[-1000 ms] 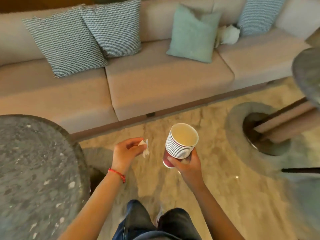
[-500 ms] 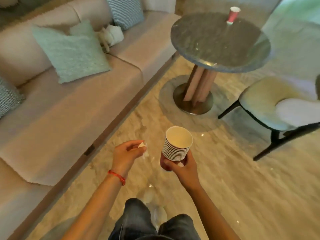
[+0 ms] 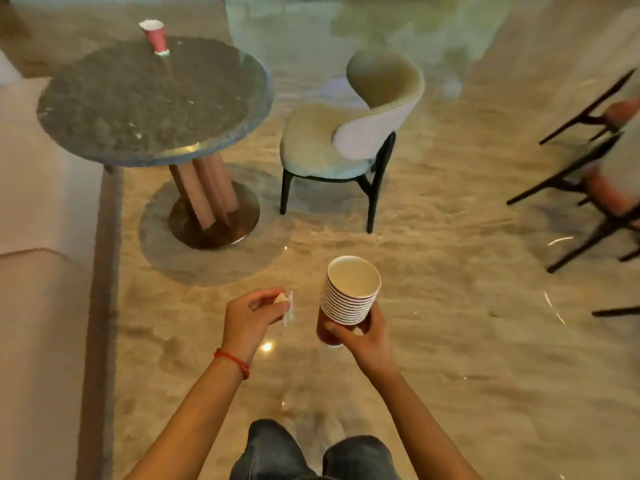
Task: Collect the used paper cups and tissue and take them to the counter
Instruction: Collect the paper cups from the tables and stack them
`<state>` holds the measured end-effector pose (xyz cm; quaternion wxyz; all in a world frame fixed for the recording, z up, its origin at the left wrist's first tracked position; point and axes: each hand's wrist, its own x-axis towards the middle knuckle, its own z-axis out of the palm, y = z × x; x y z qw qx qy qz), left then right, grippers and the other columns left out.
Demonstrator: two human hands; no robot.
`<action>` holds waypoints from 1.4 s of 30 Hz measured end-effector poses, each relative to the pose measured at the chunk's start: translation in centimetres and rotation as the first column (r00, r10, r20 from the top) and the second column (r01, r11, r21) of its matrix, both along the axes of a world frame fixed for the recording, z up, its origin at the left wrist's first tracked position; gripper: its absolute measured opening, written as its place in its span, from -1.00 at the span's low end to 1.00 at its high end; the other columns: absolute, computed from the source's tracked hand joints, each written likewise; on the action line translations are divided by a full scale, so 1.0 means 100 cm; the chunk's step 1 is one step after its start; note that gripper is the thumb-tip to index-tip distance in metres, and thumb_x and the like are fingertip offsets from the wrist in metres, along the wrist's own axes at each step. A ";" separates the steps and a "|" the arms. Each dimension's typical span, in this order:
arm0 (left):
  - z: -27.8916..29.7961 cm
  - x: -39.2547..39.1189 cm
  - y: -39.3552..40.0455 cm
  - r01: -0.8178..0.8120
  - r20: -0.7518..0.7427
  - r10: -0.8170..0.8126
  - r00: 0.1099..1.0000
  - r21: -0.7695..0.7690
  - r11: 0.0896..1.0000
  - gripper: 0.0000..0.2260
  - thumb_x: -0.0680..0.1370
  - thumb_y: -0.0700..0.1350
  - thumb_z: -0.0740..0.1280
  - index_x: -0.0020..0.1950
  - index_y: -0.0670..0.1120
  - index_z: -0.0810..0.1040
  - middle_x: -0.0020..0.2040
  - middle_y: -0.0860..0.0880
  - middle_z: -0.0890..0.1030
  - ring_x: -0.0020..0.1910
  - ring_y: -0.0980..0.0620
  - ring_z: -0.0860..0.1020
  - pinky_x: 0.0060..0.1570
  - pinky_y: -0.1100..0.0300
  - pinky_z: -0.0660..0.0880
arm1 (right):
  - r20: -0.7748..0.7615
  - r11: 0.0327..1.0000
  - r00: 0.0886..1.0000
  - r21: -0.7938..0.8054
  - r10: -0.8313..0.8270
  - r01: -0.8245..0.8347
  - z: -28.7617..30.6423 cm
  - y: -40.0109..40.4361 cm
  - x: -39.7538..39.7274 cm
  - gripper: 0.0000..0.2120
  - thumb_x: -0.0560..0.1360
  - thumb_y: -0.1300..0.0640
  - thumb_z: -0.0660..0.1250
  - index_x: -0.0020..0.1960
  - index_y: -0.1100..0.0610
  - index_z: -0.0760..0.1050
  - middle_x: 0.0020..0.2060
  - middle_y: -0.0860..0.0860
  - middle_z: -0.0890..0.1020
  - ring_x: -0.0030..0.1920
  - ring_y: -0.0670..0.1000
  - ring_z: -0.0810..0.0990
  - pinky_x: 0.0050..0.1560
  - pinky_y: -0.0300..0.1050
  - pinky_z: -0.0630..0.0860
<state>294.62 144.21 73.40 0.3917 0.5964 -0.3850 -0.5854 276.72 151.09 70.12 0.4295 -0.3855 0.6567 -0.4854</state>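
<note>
A stack of paper cups (image 3: 348, 296), nested with many white rims showing and the top one open and empty, stands upright in the right hand (image 3: 360, 336), whose fingers curl round the red base of the lowest cup: the thumb lies across the near side and the other fingers wrap behind, so the stack rises above the hand. Just beside it, apart from the cups, a small white tissue (image 3: 286, 304) is pinched in the left hand (image 3: 252, 315), with the thumb and curled fingers closed on it and a crumpled edge sticking out toward the stack. A red thread bracelet (image 3: 232, 362) circles the left wrist. Farther off, one red paper cup (image 3: 154, 37) stands alone near the far edge of a round dark stone table (image 3: 131, 112). A pale upholstered chair (image 3: 349, 133) sits just right of that table on the glossy marble floor (image 3: 450, 341).
</note>
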 end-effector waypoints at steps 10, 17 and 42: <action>0.007 -0.135 -0.036 0.343 -0.012 -0.344 0.939 -0.047 0.938 -0.76 0.35 -0.37 0.45 -0.13 -0.05 0.65 -0.22 0.00 0.67 -0.31 0.22 0.64 -0.36 0.43 0.51 | 0.031 0.921 0.921 -0.020 -0.388 0.388 0.006 0.029 -0.112 -0.52 0.28 0.26 0.55 0.13 0.08 0.47 -0.06 -0.08 0.66 -0.03 -0.13 0.63 -0.12 -0.31 0.54; -0.008 -0.257 -0.060 0.426 -0.024 -0.428 0.904 -0.050 0.903 -0.78 0.36 -0.36 0.44 -0.05 -0.13 0.65 -0.19 -0.04 0.68 -0.24 0.13 0.66 -0.29 0.37 0.56 | 0.049 0.875 0.874 -0.018 -0.483 0.484 -0.008 0.021 -0.220 -0.48 0.26 0.20 0.57 0.17 0.10 0.47 -0.01 -0.03 0.65 0.03 -0.05 0.62 -0.04 -0.20 0.57; -0.051 -0.634 -0.301 0.457 -0.020 -0.457 0.889 0.008 0.889 -0.79 0.39 -0.37 0.42 -0.01 -0.17 0.63 -0.17 -0.08 0.65 -0.24 0.09 0.63 -0.36 0.40 0.53 | -0.015 0.862 0.862 -0.004 -0.506 0.506 -0.046 -0.216 -0.599 -0.55 0.30 0.27 0.54 0.13 0.16 0.47 -0.03 0.09 0.64 0.03 0.11 0.61 0.05 0.08 0.58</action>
